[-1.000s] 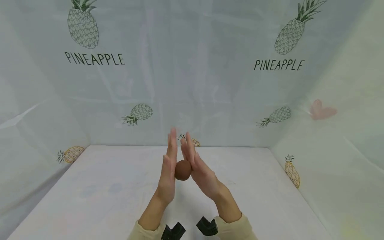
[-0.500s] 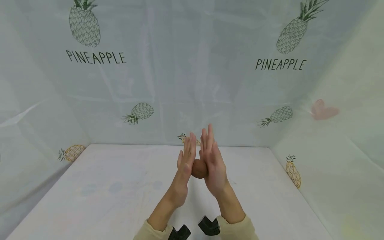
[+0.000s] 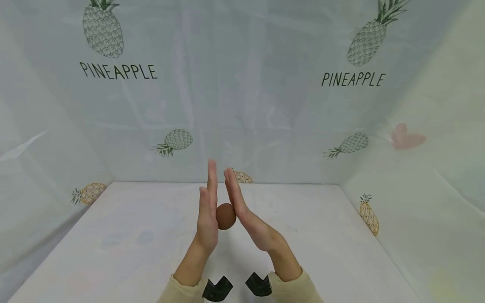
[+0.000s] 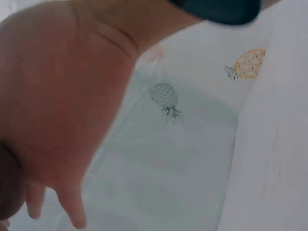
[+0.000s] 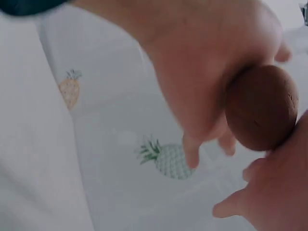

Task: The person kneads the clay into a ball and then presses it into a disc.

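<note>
A brown ball (image 3: 226,216) of what looks like clay sits pressed between my two flat palms, held up above the white table (image 3: 125,248). My left hand (image 3: 208,210) stands upright with straight fingers on the ball's left side. My right hand (image 3: 242,210) leans in from the right, fingers straight, its palm against the ball. In the right wrist view the brown ball (image 5: 261,108) shows clearly between the right palm (image 5: 202,72) and the left hand (image 5: 269,197). The left wrist view shows mostly my left palm (image 4: 62,106), with a sliver of the ball (image 4: 8,187) at the frame's left edge.
A pale sheet printed with pineapples (image 3: 102,31) and the word PINEAPPLE covers the back and side walls around the table. Black wrist camera mounts (image 3: 217,289) show at both cuffs of my beige sleeves (image 3: 291,290).
Both hands have shifted back to the left with the ball; the left hand has slid forward and the right back, the ball staying between the palms.
</note>
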Demonstrator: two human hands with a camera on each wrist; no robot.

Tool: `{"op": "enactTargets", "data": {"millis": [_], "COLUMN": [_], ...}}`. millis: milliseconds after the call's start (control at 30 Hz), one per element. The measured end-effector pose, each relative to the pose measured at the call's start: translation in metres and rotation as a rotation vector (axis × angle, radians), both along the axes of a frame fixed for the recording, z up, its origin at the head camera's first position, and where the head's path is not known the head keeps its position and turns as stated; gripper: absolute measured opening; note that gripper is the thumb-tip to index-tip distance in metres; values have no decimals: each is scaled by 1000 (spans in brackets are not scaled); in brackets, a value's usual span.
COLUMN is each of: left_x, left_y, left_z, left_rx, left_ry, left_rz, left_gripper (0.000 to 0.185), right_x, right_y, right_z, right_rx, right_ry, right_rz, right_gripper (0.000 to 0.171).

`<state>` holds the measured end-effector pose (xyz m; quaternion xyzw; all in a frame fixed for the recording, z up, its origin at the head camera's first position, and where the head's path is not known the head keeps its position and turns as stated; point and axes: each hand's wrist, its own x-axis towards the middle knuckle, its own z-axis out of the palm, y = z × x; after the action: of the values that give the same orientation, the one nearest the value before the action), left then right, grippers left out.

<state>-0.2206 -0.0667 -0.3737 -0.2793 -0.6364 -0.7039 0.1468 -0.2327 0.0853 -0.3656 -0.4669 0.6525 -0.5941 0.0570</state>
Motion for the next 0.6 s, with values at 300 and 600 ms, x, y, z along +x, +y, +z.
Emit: {"op": "enactTargets", "data": {"millis": [300, 600], "left_x": [2, 4], "left_y": [21, 23], "left_z": [-8, -10], "left_rx": [-71, -75], "left_ry": [11, 123], "left_rz": [-6, 15], "left_gripper": [56, 59], "right_x": [10, 7], "right_y": [-3, -9], "right_z": [6, 3], "right_rx": [-273, -275], "right_ry": [-52, -252], "right_rz": [-216, -267], "right_gripper": [58, 59]}}
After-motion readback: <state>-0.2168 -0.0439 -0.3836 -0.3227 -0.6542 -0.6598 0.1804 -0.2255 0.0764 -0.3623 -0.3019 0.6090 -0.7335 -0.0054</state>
